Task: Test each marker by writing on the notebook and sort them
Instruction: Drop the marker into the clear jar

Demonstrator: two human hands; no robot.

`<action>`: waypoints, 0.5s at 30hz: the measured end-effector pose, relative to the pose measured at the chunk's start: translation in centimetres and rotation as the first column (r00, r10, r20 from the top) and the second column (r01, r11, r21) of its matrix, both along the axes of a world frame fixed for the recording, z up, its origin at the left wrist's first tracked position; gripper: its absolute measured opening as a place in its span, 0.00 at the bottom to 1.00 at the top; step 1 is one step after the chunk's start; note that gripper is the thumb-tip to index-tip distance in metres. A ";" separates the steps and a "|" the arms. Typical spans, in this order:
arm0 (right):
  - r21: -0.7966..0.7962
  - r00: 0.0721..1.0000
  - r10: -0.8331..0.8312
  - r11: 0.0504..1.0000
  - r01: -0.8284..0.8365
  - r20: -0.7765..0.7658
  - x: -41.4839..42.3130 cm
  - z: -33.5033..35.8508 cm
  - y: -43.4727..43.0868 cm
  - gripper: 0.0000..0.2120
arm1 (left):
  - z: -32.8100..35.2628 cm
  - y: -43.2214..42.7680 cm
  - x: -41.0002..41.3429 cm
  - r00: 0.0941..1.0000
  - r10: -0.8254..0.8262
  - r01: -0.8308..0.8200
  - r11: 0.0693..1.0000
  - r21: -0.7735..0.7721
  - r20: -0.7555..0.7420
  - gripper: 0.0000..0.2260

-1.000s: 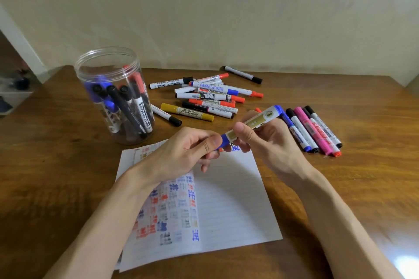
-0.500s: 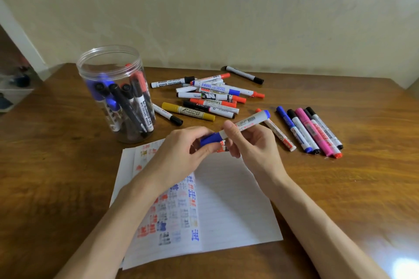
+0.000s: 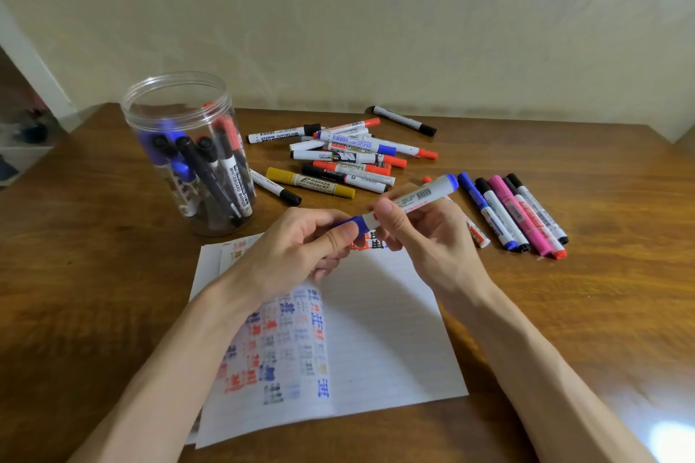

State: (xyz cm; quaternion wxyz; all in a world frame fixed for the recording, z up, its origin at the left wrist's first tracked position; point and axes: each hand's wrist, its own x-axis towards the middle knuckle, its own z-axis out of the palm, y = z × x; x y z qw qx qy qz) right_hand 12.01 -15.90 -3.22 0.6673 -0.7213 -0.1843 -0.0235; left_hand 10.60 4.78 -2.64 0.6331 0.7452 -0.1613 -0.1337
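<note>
On the wooden table [image 3: 564, 312] the notebook [image 3: 383, 331] lies nearest us, its left part covered in test marks. Over its far edge we hold the blue marker [image 3: 417, 197] between both hands: our left hand [image 3: 297, 248] pinches the blue cap [image 3: 353, 224], our right hand [image 3: 425, 237] grips the white barrel just beside it. Beyond lie a marker row [image 3: 515, 214] at right, a loose pile [image 3: 349, 154], the jar [image 3: 188, 154] at left

**Wooden worktop [image 3: 564, 312], lots on it**

Notebook [image 3: 383, 331] lies right under the fingers [image 3: 391, 218]. Clear jar [image 3: 180, 147] of markers off to their left, loose marker pile [image 3: 349, 158] beyond them, a neat row [image 3: 515, 214] just right, one lone marker [image 3: 404, 120] farthest back.
</note>
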 end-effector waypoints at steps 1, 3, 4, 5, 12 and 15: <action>-0.002 1.000 0.004 1.000 -0.004 0.001 0.1 0.0 0.0 0.12 | 0.1 0.0 0.0 1.000 -0.012 0.012 1.000 -0.025 -0.026 0.09; 0.002 1.000 0.000 1.000 0.000 -0.008 0.1 0.0 0.0 0.12 | 0.3 -0.1 0.1 0.996 -0.029 0.024 0.998 -0.058 -0.084 0.09; 0.006 1.000 -0.007 1.000 0.007 -0.015 0.2 0.0 0.0 0.12 | 0.3 -0.2 0.1 0.994 -0.028 0.022 0.998 -0.061 -0.103 0.10; 0.012 0.999 -0.013 1.000 0.013 -0.032 0.2 -0.1 0.1 0.13 | 0.2 -0.2 0.2 0.993 -0.018 0.012 0.999 -0.052 -0.114 0.10; 0.017 0.968 -0.112 0.993 0.119 -0.226 -0.2 -0.9 1.7 0.19 | -1.8 -0.3 0.4 0.868 0.117 -0.344 0.842 0.415 0.482 0.08; -0.032 0.968 -0.144 0.990 0.140 -0.207 -0.2 -0.8 1.8 0.19 | -2.3 -0.4 0.5 0.864 0.071 -0.315 0.849 0.425 0.498 0.11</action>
